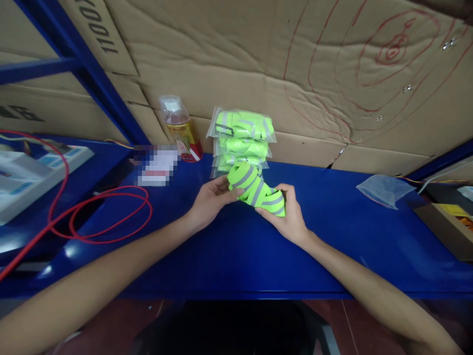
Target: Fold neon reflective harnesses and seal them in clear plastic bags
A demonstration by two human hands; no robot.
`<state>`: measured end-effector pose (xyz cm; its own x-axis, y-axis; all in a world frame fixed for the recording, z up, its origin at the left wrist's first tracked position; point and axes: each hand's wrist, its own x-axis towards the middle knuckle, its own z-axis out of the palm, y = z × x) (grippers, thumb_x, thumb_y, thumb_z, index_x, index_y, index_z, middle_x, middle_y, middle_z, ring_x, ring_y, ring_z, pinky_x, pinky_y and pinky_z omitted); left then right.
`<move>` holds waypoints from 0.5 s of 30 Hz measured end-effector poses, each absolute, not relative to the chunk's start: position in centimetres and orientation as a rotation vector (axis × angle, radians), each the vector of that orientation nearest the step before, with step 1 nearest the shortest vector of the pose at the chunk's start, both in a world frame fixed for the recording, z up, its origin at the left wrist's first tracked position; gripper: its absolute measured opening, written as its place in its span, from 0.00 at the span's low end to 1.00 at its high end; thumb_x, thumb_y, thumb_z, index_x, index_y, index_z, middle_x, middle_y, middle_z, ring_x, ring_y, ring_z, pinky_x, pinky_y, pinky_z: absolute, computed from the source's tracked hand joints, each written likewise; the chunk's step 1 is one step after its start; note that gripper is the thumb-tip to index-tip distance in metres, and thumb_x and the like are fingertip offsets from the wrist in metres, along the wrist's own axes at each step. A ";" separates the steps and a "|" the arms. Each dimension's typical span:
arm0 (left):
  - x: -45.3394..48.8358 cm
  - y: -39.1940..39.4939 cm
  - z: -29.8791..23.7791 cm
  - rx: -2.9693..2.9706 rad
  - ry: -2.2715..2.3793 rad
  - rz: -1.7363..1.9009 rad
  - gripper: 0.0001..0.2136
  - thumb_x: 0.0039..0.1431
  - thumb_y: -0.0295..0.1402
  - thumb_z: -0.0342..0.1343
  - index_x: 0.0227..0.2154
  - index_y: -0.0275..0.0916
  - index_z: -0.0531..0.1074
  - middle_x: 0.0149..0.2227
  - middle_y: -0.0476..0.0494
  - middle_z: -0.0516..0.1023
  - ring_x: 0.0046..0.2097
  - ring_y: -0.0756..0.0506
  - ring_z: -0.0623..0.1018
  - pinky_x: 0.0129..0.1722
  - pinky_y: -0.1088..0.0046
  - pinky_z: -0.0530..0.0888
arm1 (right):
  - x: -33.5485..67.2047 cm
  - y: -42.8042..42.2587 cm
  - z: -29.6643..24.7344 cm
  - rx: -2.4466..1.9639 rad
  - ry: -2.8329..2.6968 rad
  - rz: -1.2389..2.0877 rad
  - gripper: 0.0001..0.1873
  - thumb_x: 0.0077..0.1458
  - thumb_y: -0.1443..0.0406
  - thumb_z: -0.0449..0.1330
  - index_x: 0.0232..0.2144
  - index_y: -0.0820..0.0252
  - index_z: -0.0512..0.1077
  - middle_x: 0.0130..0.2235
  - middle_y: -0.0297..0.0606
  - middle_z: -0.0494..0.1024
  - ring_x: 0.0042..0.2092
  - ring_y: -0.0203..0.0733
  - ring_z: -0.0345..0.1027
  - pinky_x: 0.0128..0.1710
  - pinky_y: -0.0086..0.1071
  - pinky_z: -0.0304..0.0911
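Between my two hands is a folded bundle of neon yellow-green reflective strap [254, 190] with grey stripes, held above the blue table [229, 261]. My left hand [212, 199] grips its left end, thumb in front and fingers behind. The right end is in my right hand [290, 217], with fingers curled over the top and thumb beneath. Just behind the bundle stands a stack of clear plastic bags [244, 125] holding similar neon straps. The bundle hides part of the lowest bag. A flat clear plastic bag [386, 191] lies to the right, apart from my hands.
A bottle with a red and yellow label [185, 138] stands left of the stack. A coiled red cable [111, 239] and a white power strip [48, 172] are at the left. An open cardboard box [447, 229] sits at the right edge. Cardboard [221, 64] lines the back.
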<state>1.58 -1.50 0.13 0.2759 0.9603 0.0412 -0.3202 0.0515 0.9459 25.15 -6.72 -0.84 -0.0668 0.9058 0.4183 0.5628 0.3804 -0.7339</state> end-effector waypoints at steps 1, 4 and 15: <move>1.5 -1.5 0.2 1.073 0.783 1.133 0.26 0.48 0.39 0.79 0.50 0.37 0.82 0.50 0.38 0.86 0.50 0.38 0.85 0.55 0.58 0.81 | 25.0 -6.9 -0.8 -1.301 -1.769 0.508 0.34 0.55 0.50 0.72 0.55 0.52 0.60 0.45 0.39 0.75 0.40 0.47 0.72 0.37 0.38 0.70; 1.5 -1.4 0.1 1.094 0.768 1.132 0.24 0.50 0.40 0.78 0.49 0.35 0.83 0.48 0.37 0.87 0.51 0.37 0.85 0.56 0.58 0.80 | 24.7 -7.2 -0.7 -1.260 -1.828 0.620 0.33 0.60 0.50 0.68 0.58 0.52 0.58 0.47 0.41 0.76 0.41 0.49 0.74 0.39 0.41 0.72; 1.3 -1.5 0.4 1.275 0.661 1.178 0.21 0.51 0.35 0.77 0.48 0.39 0.82 0.51 0.38 0.86 0.53 0.37 0.84 0.58 0.55 0.79 | 25.0 -6.4 -0.5 -1.017 -1.712 1.132 0.38 0.51 0.56 0.75 0.61 0.56 0.70 0.54 0.44 0.83 0.52 0.54 0.80 0.54 0.46 0.75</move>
